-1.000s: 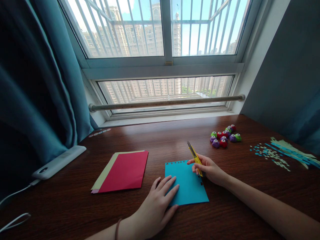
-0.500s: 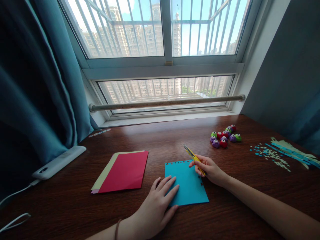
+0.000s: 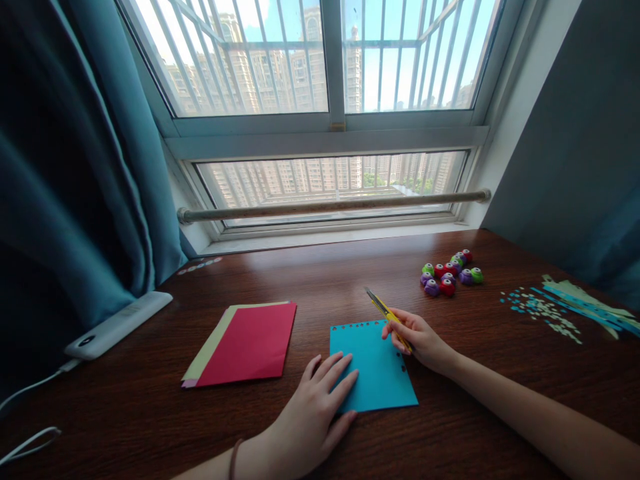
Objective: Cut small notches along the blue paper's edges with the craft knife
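A blue paper sheet [image 3: 376, 360] with punched holes along its top and right edges lies on the dark wooden table [image 3: 320, 280]. My left hand [image 3: 315, 410] rests flat on the sheet's lower left part, fingers spread. My right hand [image 3: 423, 340] grips a yellow utility knife [image 3: 383, 307] at the sheet's upper right corner, the blade end pointing up and to the left, beyond the top edge.
A stack of red, pink and pale green paper [image 3: 245, 343] lies to the left. Several small coloured punches [image 3: 450, 273] sit at the back right. Paper scraps and strips [image 3: 565, 307] lie at the far right. A white device with a cable [image 3: 117, 325] lies by the teal curtain [image 3: 75, 167].
The knife in my right hand has tilted further to the left, its tip swinging leftward over the table. My left hand and the blue sheet have stayed put.
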The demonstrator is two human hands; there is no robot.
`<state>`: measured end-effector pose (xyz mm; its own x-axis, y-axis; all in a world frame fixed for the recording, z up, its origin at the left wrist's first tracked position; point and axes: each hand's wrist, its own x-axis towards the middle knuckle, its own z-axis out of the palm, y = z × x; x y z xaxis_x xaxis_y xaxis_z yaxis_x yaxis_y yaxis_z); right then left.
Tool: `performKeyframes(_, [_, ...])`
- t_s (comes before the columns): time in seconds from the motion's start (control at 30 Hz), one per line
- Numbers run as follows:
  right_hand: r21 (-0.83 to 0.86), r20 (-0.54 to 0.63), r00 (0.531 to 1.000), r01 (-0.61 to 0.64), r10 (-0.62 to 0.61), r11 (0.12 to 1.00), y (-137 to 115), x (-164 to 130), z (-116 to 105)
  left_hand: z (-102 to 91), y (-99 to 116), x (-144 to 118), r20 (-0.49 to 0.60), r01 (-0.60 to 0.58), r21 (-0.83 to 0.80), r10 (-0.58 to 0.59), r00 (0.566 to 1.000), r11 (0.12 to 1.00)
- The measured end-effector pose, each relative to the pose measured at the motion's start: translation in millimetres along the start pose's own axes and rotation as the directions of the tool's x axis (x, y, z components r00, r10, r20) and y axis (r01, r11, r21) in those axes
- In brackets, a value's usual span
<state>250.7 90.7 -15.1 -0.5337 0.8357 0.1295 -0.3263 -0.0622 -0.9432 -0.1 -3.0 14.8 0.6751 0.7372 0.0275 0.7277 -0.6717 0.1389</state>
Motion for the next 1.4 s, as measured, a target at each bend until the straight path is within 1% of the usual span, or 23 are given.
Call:
performKeyframes(0.3, [0.004,-0.032,0.999,-0.020,0.020,1.000,4.2,1.0,-1.7,2.3,-0.2,-0.2,-0.036,-0.017,-0.013,0.017,0.999,1.000])
performKeyframes(0.43, [0.009,-0.027,0.999,-0.023,0.024,1.000,6.4,1.3,-3.6,4.8,-1.7,-0.2,-0.065,-0.023,-0.014,0.022,0.998,1.000])
performKeyframes(0.73, [-0.015,-0.030,0.999,-0.044,0.044,0.999,8.5,0.7,-4.4,0.5,0.5,-0.8,-0.016,-0.010,0.001,0.010,1.000,1.000])
performKeyframes(0.93, [-0.025,-0.028,0.998,-0.052,0.051,0.998,8.6,0.8,-5.0,2.1,-1.2,-0.6,-0.070,-0.025,-0.013,0.024,0.997,1.000])
performKeyframes(1.1, [-0.010,-0.013,0.998,-0.054,0.054,0.998,7.2,0.4,-4.2,1.7,-1.2,-0.7,-0.046,-0.015,-0.013,0.015,0.999,1.000])
performKeyframes(1.4, [0.006,-0.022,0.998,-0.054,0.054,0.999,5.5,0.9,-2.6,1.4,-0.3,-0.8,-0.073,-0.024,-0.015,0.023,0.997,1.000])
